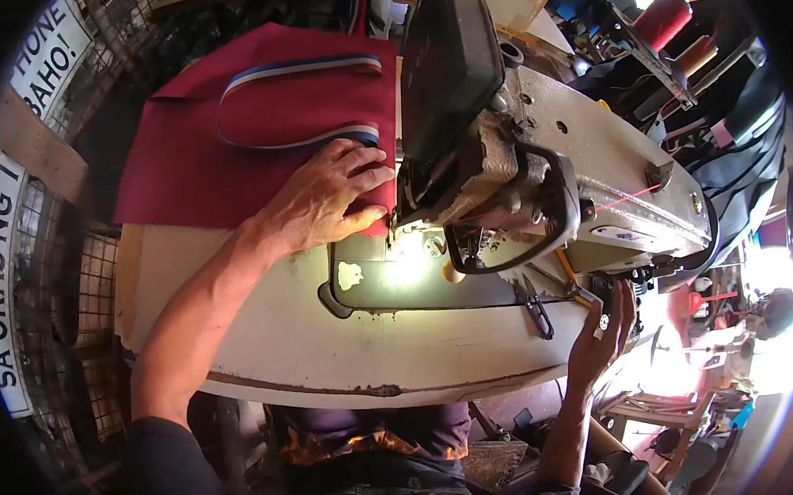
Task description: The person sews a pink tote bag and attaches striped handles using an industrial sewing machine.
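A maroon piece of cloth (198, 159) lies on the sewing machine table, its right edge running to the needle area (392, 230). A blue, white and dark striped strap (296, 70) forms a loop on it, both ends near that edge. My left hand (337, 193) rests on the cloth beside the lower strap end, fingers spread and thumb close to the needle area. The sewing machine (605, 168) stands to its right with its lamp lit. At the machine's right end, my right hand (605, 331) reaches to the dark handwheel (637, 292), fingers stretched along it.
Thread snips (534, 308) and a yellow-handled tool (580, 288) lie between the machine and my right hand. A red thread cone (663, 19) stands at the back right. Wire mesh and white lettered signs (4, 282) are on the left. The table's curved front edge (385, 391) faces my lap.
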A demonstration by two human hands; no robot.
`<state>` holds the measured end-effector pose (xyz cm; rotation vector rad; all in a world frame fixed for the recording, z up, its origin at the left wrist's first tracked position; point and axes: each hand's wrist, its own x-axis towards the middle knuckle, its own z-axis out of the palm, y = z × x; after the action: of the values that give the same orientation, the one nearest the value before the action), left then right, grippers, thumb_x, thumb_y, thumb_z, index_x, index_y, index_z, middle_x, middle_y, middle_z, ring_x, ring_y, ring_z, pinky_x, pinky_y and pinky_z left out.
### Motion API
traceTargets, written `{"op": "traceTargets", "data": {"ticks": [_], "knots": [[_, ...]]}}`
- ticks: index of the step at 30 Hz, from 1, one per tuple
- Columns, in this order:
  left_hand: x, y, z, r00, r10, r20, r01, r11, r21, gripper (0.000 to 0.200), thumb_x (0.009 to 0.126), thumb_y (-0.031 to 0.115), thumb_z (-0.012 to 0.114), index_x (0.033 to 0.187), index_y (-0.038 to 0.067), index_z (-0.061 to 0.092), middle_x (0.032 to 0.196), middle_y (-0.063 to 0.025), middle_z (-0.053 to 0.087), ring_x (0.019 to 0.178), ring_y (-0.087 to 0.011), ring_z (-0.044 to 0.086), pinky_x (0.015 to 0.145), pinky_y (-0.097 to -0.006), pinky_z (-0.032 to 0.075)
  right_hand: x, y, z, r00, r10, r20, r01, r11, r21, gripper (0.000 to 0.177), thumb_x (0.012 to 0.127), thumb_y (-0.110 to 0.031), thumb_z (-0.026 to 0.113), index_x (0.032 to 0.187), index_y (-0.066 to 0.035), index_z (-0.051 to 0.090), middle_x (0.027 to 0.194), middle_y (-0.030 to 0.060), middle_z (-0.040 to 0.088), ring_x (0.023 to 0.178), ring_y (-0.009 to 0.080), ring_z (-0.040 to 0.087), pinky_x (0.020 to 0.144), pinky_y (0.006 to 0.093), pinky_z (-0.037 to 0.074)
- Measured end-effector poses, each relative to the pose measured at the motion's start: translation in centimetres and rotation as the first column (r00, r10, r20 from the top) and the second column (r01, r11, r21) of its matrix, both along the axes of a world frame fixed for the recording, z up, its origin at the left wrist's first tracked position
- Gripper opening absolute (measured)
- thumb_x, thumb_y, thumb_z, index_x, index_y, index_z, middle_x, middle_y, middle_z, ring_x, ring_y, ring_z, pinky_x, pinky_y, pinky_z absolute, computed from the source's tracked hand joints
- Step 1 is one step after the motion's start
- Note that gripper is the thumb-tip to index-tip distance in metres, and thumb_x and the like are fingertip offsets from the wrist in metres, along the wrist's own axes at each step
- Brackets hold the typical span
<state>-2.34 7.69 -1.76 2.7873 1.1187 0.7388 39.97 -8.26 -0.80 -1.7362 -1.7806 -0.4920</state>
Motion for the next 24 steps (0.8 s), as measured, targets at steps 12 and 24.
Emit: {"op": "traceTargets", "data": {"ticks": [12, 24], "knots": [[-0.3, -0.1, 0.6, 0.998, -0.023, -0.063, 0.021, 0.999, -0.034, 0.055, 0.093, 0.039, 0.074, 0.138, 0.011, 0.063, 0.148, -0.0053, 0.057, 0.132, -0.0351, 0.048, 0.118, -0.0471, 0.039, 1.3, -0.5, -2.2, 0.988, -0.073, -0.140, 0.083, 0.994, 0.069, 0.045, 0.103, -0.008, 0.059, 0.147, 0.002, 0.050, 0.151, 0.0247, 0.050, 0.143, 0.0404, 0.047, 0.113, 0.0487, 0.042], [-0.3, 0.0, 0.3, 0.998, -0.042, -0.045, 0.041, 0.999, -0.027, 0.056, 0.093, 0.041, 0.072, 0.140, 0.012, 0.062, 0.150, -0.0044, 0.055, 0.133, -0.0352, 0.048, 0.118, -0.0472, 0.039, 1.3, -0.6, -2.3, 0.971, -0.140, -0.192, 0.147, 0.989, 0.022, 0.028, 0.102, -0.006, 0.061, 0.127, 0.003, 0.069, 0.137, 0.0193, 0.066, 0.131, 0.0353, 0.061, 0.109, 0.0434, 0.047]]}}
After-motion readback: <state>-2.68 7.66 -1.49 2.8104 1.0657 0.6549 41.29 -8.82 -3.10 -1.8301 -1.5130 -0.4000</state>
